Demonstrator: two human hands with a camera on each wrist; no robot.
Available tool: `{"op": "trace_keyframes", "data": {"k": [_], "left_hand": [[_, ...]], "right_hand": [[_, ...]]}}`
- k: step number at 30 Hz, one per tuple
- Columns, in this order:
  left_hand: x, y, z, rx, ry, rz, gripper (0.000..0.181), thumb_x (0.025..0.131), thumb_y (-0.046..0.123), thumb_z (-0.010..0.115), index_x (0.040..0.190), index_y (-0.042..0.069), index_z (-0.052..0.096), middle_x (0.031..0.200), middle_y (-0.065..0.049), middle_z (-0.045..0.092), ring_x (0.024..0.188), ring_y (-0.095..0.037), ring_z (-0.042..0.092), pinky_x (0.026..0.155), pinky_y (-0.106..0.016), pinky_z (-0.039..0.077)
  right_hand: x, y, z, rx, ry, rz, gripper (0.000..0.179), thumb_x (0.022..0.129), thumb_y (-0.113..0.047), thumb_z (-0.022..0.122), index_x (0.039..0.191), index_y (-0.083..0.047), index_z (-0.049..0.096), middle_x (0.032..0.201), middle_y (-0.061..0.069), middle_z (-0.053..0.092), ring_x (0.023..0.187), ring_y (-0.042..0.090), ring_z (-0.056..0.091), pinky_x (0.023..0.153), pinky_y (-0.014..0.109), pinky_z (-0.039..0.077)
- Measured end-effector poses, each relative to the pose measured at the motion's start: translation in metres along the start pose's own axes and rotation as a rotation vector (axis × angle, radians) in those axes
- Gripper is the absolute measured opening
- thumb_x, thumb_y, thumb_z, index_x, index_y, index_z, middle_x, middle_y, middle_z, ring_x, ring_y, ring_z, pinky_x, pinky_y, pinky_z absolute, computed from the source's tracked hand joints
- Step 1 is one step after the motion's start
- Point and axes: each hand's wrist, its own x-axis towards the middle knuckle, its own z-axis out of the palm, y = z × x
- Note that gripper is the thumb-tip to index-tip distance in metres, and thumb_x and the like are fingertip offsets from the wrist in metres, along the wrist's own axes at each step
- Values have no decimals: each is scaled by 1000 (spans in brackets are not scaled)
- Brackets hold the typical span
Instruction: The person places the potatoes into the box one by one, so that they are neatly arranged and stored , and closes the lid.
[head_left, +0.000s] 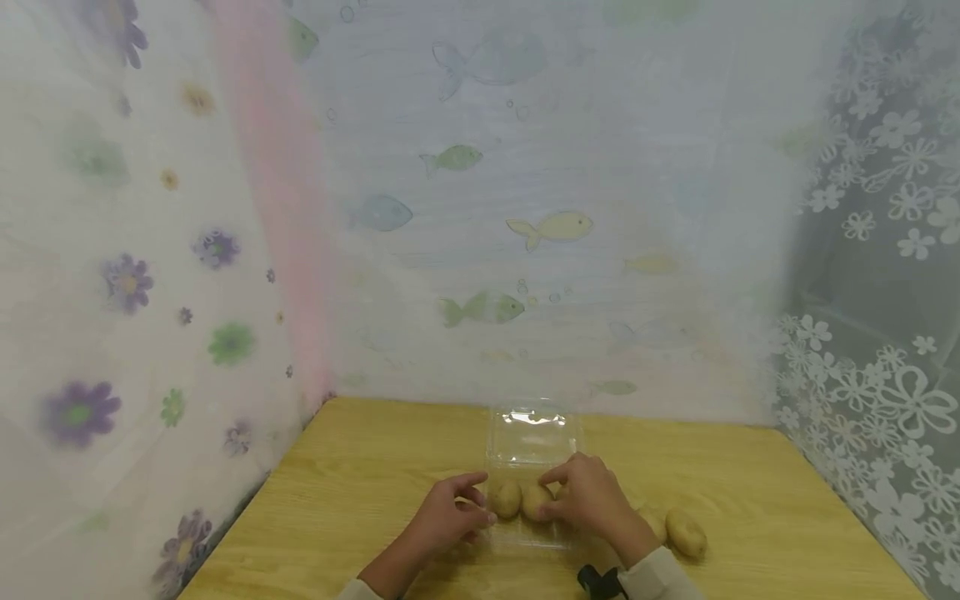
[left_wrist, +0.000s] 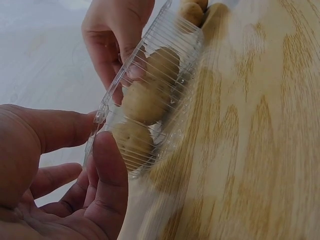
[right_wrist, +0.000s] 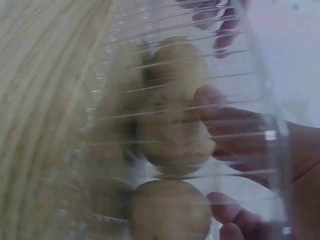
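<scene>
An open clear plastic clamshell container [head_left: 534, 542] stands on the table with its lid [head_left: 534, 433] folded back. Inside sit potatoes: one at the left end [head_left: 506, 498], another beside it [head_left: 537, 502], and a third showing through the ribbed wall [left_wrist: 165, 62]. My left hand [head_left: 450, 512] is at the container's left side, thumb and index finger pinching its rim. Reaching in from the right, my right hand [head_left: 592, 496] grips the second potato between thumb and fingers. In the right wrist view, the right thumb [right_wrist: 225, 112] lies against a potato behind the clear wall.
Two more potatoes, one of them [head_left: 686, 533] fully visible, lie on the wooden table [head_left: 375, 467] right of the container. A dark strap piece [head_left: 600, 582] shows at my right wrist. Curtains with fish and flowers [head_left: 555, 225] stand behind and beside the table.
</scene>
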Motion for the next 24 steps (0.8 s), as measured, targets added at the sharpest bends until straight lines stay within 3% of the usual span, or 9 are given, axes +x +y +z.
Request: {"op": "trace_keyframes", "data": {"k": [7, 11, 15, 24], "left_hand": [[-2, 1, 1, -5, -2, -9, 72, 88, 9, 80, 152, 1, 49, 113, -17, 59, 86, -18, 70, 64, -34, 63], [-3, 1, 1, -14, -8, -7, 72, 88, 8, 80, 153, 0, 47, 113, -17, 59, 87, -19, 71, 65, -35, 63], [-3, 1, 1, -25, -10, -6, 72, 89, 8, 79, 153, 0, 47, 113, -16, 58, 88, -19, 71, 65, -35, 63], [-4, 2, 2, -19, -11, 1, 72, 89, 8, 79, 153, -1, 47, 114, -17, 58, 87, -19, 71, 63, -34, 63]], "right_hand": [[-2, -1, -14, 95, -29, 6, 45, 74, -39, 94, 112, -19, 81, 108, 5, 74, 99, 25, 66, 81, 45, 58], [-4, 3, -26, 141, -7, -45, 50, 76, -38, 92, 118, -14, 78, 114, 4, 73, 106, 32, 67, 89, 50, 58], [-10, 11, -39, 192, 0, -44, 53, 79, -42, 90, 123, -16, 75, 124, 1, 71, 114, 33, 66, 98, 56, 56], [-34, 39, -62, 159, 33, -65, 52, 83, -48, 85, 126, -23, 72, 127, -5, 71, 114, 25, 68, 96, 52, 57]]}}
